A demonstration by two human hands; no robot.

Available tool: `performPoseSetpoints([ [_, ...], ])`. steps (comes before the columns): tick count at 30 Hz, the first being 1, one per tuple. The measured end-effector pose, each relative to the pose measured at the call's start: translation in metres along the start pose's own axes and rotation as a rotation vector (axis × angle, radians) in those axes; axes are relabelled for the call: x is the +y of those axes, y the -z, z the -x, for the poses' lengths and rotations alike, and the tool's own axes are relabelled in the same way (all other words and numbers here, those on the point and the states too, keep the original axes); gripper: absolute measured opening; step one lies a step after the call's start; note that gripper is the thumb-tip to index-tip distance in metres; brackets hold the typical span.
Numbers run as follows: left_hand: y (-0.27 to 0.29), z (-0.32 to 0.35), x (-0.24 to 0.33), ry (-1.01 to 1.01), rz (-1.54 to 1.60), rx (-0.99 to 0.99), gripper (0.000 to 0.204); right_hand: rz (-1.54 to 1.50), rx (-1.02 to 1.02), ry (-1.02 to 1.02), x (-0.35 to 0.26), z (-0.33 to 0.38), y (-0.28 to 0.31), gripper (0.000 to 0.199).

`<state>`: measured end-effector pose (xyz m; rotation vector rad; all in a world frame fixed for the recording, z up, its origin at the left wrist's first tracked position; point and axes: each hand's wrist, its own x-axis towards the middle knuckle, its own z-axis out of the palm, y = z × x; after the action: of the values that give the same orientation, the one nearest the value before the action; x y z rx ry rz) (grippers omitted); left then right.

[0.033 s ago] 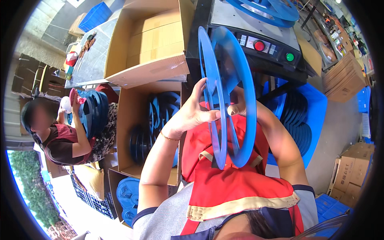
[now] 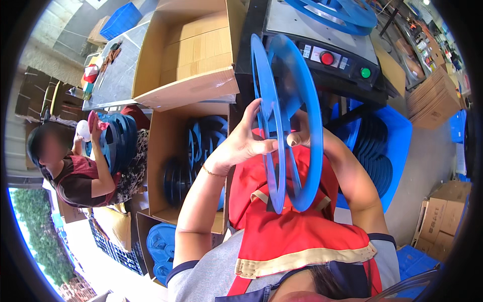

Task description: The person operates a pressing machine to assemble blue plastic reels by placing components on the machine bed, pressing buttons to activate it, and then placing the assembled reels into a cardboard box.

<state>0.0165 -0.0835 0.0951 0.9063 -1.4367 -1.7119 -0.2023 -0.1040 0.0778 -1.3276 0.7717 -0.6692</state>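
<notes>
In the head view, the left hand (image 2: 241,146) grips the near flange of the blue reel (image 2: 287,121), held upright on edge above the red apron (image 2: 297,226). The right hand (image 2: 302,136) pinches its hub between the flanges. The machine (image 2: 322,55) stands just beyond the reel's top rim; an open carton (image 2: 161,166) of reels sits left.

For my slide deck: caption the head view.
Both hands, left hand and right hand, hold a blue plastic reel upright above cardboard boxes.
</notes>
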Motion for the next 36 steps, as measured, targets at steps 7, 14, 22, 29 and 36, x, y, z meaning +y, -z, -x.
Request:
performPoseSetpoints([
  [7,-0.002,-0.004,-0.001,-0.028,-0.100,0.004,0.110,-0.131,0.052,-0.150,-0.005,0.010,-0.003,0.103],
  [14,-0.001,0.001,-0.003,0.086,0.069,-0.014,0.118,-0.184,0.011,-0.090,-0.008,0.007,-0.008,0.115],
  [22,0.002,-0.002,-0.008,0.062,0.050,-0.048,0.119,0.034,0.072,0.011,0.006,0.006,-0.002,0.112],
  [29,-0.001,-0.003,-0.005,0.065,0.114,-0.038,0.122,0.125,0.099,0.064,0.011,0.009,-0.001,0.114],
  [36,0.001,-0.002,-0.010,0.098,0.113,-0.065,0.120,0.147,0.099,-0.115,-0.009,0.016,-0.005,0.118],
])
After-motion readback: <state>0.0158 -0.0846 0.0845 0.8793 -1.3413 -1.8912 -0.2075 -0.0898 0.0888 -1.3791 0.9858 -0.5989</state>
